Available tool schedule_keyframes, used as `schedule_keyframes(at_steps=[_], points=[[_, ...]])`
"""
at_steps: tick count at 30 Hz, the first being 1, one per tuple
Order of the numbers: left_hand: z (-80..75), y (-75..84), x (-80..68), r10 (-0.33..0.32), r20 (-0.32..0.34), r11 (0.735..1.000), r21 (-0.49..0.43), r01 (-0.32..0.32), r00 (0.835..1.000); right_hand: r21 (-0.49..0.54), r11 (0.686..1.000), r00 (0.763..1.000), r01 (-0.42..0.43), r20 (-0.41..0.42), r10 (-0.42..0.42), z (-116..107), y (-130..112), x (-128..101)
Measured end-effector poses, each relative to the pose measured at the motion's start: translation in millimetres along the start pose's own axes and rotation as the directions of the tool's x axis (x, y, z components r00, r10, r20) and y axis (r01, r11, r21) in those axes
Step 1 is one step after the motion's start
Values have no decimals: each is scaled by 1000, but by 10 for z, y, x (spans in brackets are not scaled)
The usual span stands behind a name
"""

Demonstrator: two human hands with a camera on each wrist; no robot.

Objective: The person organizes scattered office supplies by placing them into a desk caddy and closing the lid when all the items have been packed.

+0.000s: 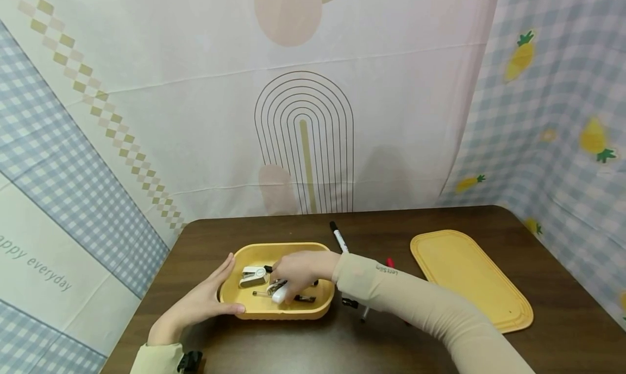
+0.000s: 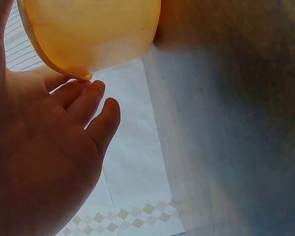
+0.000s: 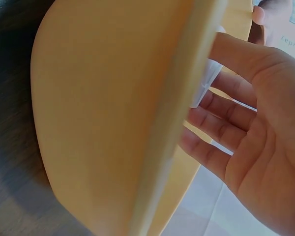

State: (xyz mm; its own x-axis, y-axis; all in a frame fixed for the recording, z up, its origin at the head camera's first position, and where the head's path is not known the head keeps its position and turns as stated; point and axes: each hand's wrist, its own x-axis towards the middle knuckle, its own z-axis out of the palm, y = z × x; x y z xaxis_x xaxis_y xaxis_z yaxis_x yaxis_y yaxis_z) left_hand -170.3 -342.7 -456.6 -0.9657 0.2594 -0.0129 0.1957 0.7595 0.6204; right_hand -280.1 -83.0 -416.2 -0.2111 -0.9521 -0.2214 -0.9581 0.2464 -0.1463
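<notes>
The yellow plastic box [image 1: 305,313] stands on the brown table with small stationery in it. My left hand [image 1: 205,300] holds its left end, thumb on the near rim and fingers along the outside; in the left wrist view, fingertips touch the rim. Inside the box, my right hand [image 1: 298,270] reaches down and grips a white object [image 1: 280,294]; part of it shows pale between thumb and fingers in the right wrist view, its kind unclear. To its left lies a small white stapler-like item [image 1: 254,276]. A thin clear pen [image 1: 259,294] and a black clip [image 1: 305,298] lie nearby.
A black-capped white marker [image 1: 338,236] lies behind the right forearm. A red-ended item [image 1: 389,262], a black clip [image 1: 349,303] and a grey pen end [image 1: 364,314] show around the sleeve. A flat yellow lid [image 1: 469,276] lies at the right. Patterned cloth hangs behind the table.
</notes>
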Motion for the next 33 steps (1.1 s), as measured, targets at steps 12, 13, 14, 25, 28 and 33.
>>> schedule_keyframes(at_steps=[12,13,14,25,28,33], points=[[5,-8,7,2,-3,1000,-9,-2,1000,-22,999,1000,23,14,-23,60,-9,36],[6,-8,6,2,-3,1000,-10,-2,1000,-14,1000,1000,19,15,-19,64,-8,38],[7,-8,6,1,-3,1000,-11,-1,1000,-7,1000,1000,17,14,-17,66,-7,40],[10,3,-2,-1,9,999,-35,1,1000,1,1000,998,23,-51,-23,26,16,41],[8,6,0,-1,9,999,-35,1,1000,-8,1000,999,21,-46,-22,24,23,33],[12,7,4,0,3,999,-33,0,1000,12,1000,999,12,-43,-12,22,52,8]])
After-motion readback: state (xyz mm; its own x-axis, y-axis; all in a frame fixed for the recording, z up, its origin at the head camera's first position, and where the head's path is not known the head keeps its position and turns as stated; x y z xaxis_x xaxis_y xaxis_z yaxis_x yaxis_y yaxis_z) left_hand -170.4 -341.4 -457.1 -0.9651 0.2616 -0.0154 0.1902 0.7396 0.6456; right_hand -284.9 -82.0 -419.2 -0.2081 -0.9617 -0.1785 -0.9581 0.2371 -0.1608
